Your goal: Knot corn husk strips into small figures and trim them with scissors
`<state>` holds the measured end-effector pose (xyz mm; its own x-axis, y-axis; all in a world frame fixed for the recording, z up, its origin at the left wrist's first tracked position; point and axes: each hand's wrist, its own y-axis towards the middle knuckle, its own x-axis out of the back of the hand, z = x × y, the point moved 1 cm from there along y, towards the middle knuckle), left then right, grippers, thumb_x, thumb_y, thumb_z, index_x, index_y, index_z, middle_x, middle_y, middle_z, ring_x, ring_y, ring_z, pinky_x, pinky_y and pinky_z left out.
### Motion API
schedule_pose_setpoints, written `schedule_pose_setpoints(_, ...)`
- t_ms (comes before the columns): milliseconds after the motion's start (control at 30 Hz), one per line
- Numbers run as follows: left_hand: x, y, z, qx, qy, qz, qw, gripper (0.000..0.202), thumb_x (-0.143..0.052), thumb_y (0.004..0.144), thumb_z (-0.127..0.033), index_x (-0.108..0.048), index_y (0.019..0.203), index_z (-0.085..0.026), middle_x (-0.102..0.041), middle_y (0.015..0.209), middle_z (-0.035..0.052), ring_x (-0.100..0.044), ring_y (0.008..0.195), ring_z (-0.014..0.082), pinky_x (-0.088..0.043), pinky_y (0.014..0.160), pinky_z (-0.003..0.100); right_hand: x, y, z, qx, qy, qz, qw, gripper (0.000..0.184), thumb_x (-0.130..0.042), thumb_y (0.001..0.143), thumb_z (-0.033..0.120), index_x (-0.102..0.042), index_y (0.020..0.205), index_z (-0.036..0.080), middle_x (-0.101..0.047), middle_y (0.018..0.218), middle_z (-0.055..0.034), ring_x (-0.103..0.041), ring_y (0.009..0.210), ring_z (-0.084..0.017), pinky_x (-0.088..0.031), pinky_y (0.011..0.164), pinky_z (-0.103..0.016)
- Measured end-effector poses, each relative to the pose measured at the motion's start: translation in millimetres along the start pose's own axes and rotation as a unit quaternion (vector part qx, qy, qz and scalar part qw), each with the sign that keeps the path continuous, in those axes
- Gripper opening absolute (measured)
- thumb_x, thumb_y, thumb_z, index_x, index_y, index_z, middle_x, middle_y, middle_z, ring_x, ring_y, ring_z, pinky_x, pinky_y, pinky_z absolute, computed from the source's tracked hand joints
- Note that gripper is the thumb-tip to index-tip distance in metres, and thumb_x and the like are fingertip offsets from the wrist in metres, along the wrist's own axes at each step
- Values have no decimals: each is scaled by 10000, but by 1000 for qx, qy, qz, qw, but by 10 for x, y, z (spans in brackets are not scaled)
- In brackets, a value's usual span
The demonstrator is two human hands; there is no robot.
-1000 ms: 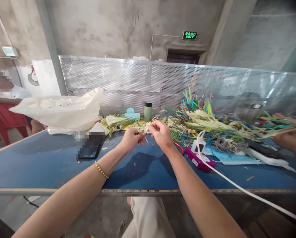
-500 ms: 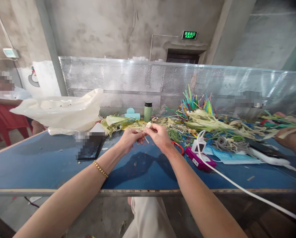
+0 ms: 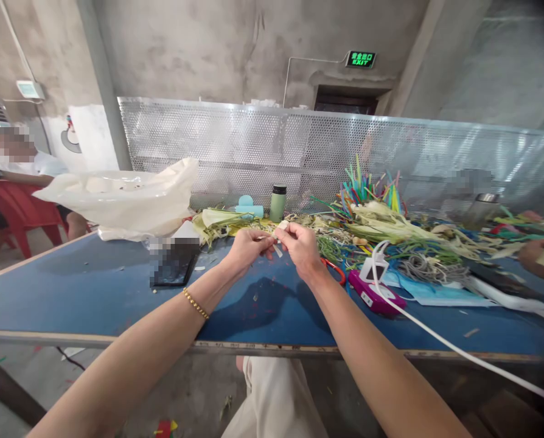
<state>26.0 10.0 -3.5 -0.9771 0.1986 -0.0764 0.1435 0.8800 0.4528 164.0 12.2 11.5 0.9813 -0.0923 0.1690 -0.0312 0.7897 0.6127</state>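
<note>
A small pale strip (image 3: 283,225) is pinched by the left grip (image 3: 250,249) and right grip (image 3: 301,246), held close together above the blue surface (image 3: 94,292). A green bottle (image 3: 278,204) is seen behind them; to the right, pale husks (image 3: 381,225) are heaped behind a purple power strip (image 3: 381,300).

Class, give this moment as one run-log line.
left hand: pinching pale strip material | right hand: same, close by | beyond: green flask, upright | right side: purple socket block, white charger on it

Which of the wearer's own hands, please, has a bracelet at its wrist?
The left hand: a gold bracelet circles its wrist, while the right hand has a bare wrist.
</note>
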Motion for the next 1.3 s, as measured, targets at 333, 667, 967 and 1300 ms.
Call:
schedule_pose_setpoints(333, 310, 105, -181, 43, -94, -124, 987, 114, -747, 683, -154, -676, 689, -66, -650, 567, 53, -574, 465, 99, -439, 523, 225, 103, 309, 180, -22, 15, -5, 1000, 214, -653, 723, 358, -635, 765, 149, -594, 631, 0, -479, 472, -89, -382, 460, -238)
schedule_pose_setpoints(667, 246, 81, 70, 115, -94, -164, 975, 92, -712, 712, -149, -660, 693, -75, -637, 574, 41, -567, 461, 96, -458, 544, 238, 196, 468, -56, -71, 83, -90, 990, 153, -614, 704, 243, -616, 820, 143, -584, 627, 11, -471, 446, -73, -362, 414, -211)
schedule_pose_setpoints(967, 279, 88, 192, 150, -78, -202, 965, 178, -723, 669, -211, -677, 766, -69, -674, 646, 66, -616, 523, 129, -393, 517, 234, 127, 270, 65, -67, 107, -44, 991, 193, -610, 764, 304, -614, 893, 160, -594, 686, -2, -496, 493, -89, -402, 465, -236)
schedule_pose_setpoints(1300, 100, 59, 284, 164, -76, -145, 973, 180, -757, 644, -237, -660, 677, -90, -656, 579, 57, -600, 496, 138, -421, 552, 264, 62, 232, -212, -63, -122, 27, 990, 193, -637, 772, 370, -660, 809, 182, -682, 754, -65, -593, 658, -172, -443, 621, -291)
